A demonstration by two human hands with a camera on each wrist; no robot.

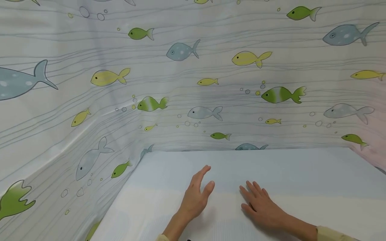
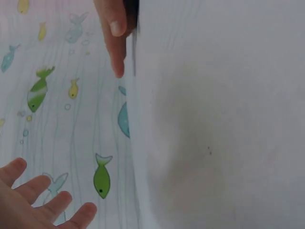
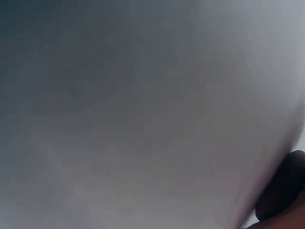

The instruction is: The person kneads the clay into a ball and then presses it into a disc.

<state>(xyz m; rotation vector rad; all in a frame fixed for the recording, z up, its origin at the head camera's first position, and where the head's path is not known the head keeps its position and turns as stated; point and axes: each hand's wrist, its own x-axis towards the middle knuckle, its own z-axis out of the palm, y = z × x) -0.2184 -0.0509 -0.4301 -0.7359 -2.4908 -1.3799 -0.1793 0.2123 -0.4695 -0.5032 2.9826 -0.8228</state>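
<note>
My left hand (image 1: 194, 199) is held over the white tabletop (image 1: 169, 174), thumb and index finger apart, with nothing between them. To its right my right hand (image 1: 262, 207) is palm down at the tabletop, fingers spread and holding nothing. In the left wrist view, fingers (image 2: 35, 200) show at the lower left, and more fingers (image 2: 114, 33) reach in from the top; which hand the upper ones belong to I cannot tell. The right wrist view is mostly a blurred grey surface (image 3: 143, 119), with a dark, unclear part of the hand (image 3: 281, 191) at the lower right.
A fish-printed curtain or sheet (image 1: 223, 93) hangs behind the table and along its left side. The table's far edge meets this fabric. Pinkish fabric (image 1: 375, 134) shows at the right. Small dark specks (image 2: 209, 150) mark the white surface in the left wrist view.
</note>
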